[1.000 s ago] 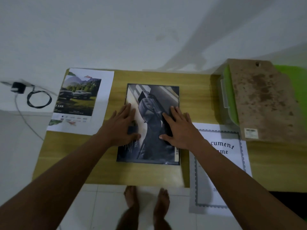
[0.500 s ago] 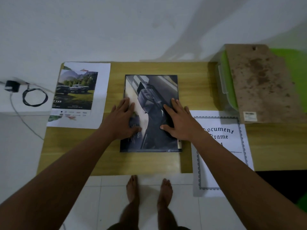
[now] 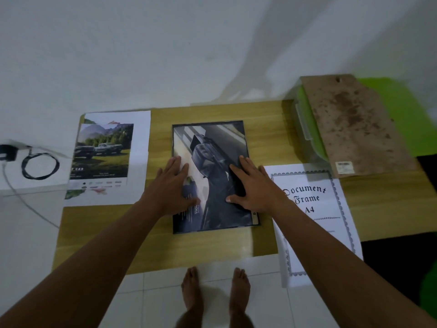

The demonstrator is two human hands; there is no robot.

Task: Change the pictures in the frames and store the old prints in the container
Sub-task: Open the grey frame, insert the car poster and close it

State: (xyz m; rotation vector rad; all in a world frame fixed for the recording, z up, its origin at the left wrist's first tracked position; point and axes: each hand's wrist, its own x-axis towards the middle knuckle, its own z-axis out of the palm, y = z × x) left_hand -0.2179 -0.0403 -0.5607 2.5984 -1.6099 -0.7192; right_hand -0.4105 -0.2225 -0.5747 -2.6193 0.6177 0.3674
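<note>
Head view: left hand [image 3: 173,185] and right hand [image 3: 254,185] press flat, fingers straight, on seemingly framed dark print [image 3: 210,147].

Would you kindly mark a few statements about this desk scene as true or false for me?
1. The left hand and right hand lie flat on the dark car print. True.
2. The landscape print lies right of the dark car print. False: it lies to its left.
3. The brown board rests on the container. True.
4. The Document Frame sheet lies wholly on the table. False: its near end overhangs the table's edge.
</note>
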